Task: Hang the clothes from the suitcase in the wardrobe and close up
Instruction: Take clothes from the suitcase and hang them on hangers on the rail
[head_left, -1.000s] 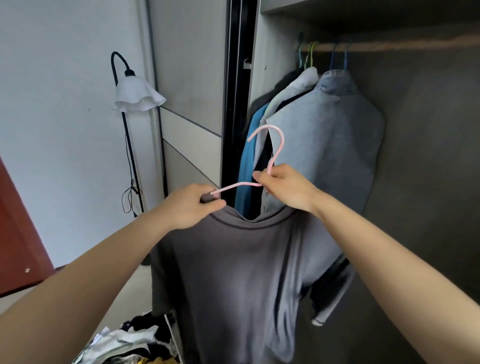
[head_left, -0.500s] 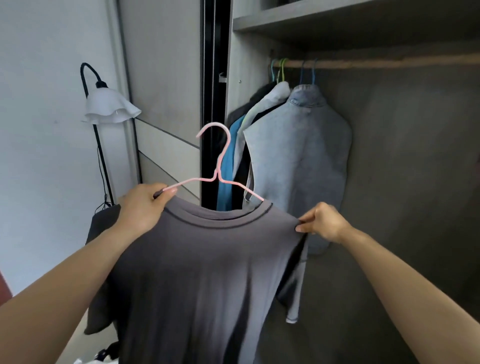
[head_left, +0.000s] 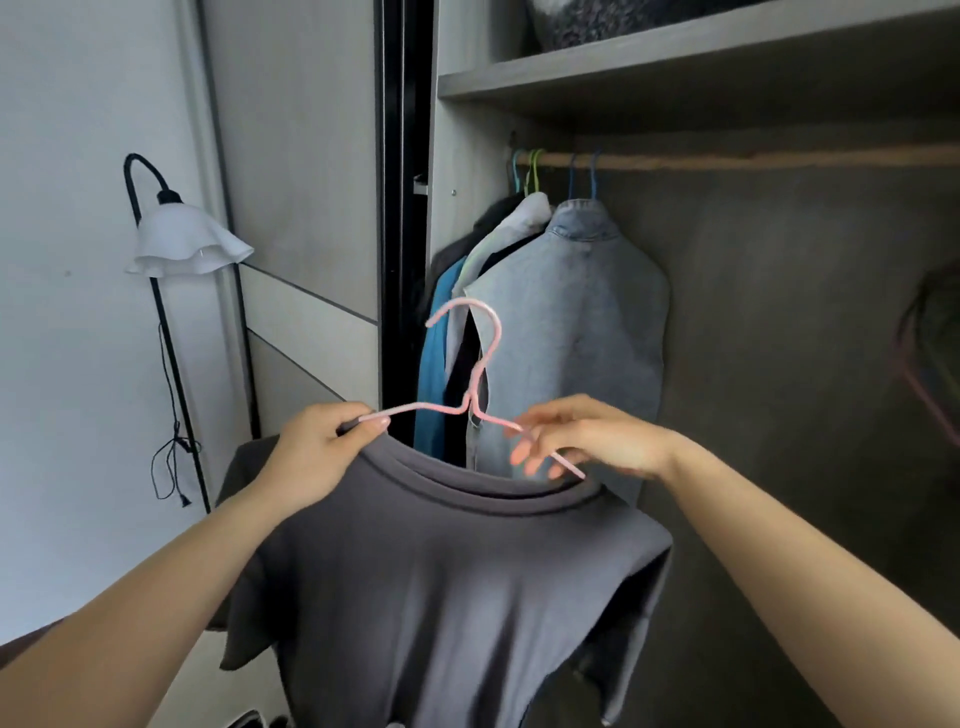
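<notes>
A grey T-shirt (head_left: 441, 597) hangs on a pink hanger (head_left: 415, 407), held up between both hands in front of the open wardrobe (head_left: 457, 182). It is below the rail (head_left: 753, 158) and not yet on it. The left hand (head_left: 322, 452) is closed round the left arm of the hanger, with thumb and fingers curled over the wire and the shirt's shoulder bunched beneath them. The right hand (head_left: 597, 436) is at the hanger's right arm, near the collar. Its fingers (head_left: 524, 457) are spread and only slightly bent, pointing down and to the left, and the wire runs past them and comes out below the palm. That hand is blurred, so it is not clear whether it pinches the wire or only touches it. The hook stands upright between the two hands, its open end turned left. The shirt's body drops straight down below the wrists, with one short sleeve falling on each side. Behind the hook, at the left end of the rail, a pale denim shirt (head_left: 571, 338) hangs beside a blue garment (head_left: 434, 374) and other clothes. A shelf (head_left: 675, 57) runs above the rail. To the left stand the sliding door (head_left: 301, 156) and a floor lamp (head_left: 182, 244) with a white shade.
</notes>
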